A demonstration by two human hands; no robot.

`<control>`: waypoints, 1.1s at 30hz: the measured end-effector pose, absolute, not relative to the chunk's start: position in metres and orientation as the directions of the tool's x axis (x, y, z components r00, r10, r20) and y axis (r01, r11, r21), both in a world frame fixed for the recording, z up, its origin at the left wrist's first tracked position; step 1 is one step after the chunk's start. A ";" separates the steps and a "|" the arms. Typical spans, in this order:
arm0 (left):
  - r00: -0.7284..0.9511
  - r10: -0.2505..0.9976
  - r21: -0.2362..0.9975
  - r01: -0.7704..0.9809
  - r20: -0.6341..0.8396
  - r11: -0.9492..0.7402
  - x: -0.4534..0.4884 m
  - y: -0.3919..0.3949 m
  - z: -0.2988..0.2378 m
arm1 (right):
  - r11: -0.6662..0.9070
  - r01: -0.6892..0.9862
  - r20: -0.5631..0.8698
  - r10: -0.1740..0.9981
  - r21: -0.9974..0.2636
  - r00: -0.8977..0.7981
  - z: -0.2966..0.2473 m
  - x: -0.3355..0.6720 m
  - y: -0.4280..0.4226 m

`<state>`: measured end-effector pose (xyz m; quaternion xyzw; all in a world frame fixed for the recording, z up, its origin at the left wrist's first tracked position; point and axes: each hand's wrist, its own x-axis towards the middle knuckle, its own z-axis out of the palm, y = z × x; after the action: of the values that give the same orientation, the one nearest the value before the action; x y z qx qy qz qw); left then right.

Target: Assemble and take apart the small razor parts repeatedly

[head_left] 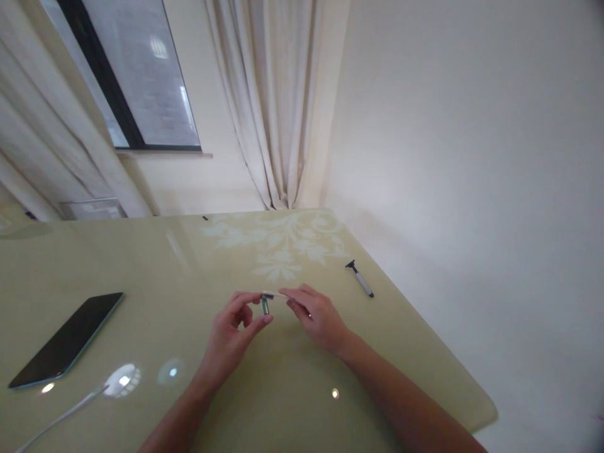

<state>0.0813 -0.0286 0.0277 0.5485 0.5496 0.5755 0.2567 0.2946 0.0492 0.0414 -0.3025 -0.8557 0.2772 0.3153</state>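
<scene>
My left hand (234, 333) pinches a small teal and dark cartridge-like piece (265, 306) between thumb and fingers, just above the glossy yellow-green table (283, 390). My right hand (315, 314) holds a thin pale strip or handle (274, 294) whose tip meets the top of that piece. Both hands are closed in pinches near the middle of the table. A razor (360, 279) with a dark head and pale handle lies on the table to the right of my right hand.
A dark phone (66, 341) lies face up at the left. A white cable (61, 415) runs along the lower left. The table's right edge and rounded corner (486, 412) are close. Curtains (274, 100), a window and a pale wall stand behind.
</scene>
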 end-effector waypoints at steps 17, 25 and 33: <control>-0.376 0.896 0.898 0.436 0.237 -0.055 0.064 -0.022 0.011 | 0.598 0.467 0.317 0.774 -0.652 -0.548 0.018 0.286 0.053; -0.031 0.970 0.583 0.804 0.240 -0.118 0.079 -0.016 0.000 | 0.539 0.474 0.295 0.817 -0.697 -0.496 0.022 0.284 0.057; -0.074 0.899 0.595 0.772 0.433 -0.223 0.086 -0.017 0.004 | 0.322 0.317 0.114 0.840 -0.892 -0.531 0.025 0.280 0.050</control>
<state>0.0865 -0.0166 0.0044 0.6759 0.6180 0.3936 0.0803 0.2799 0.0500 0.0251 -0.3825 -0.7565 0.4392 0.2974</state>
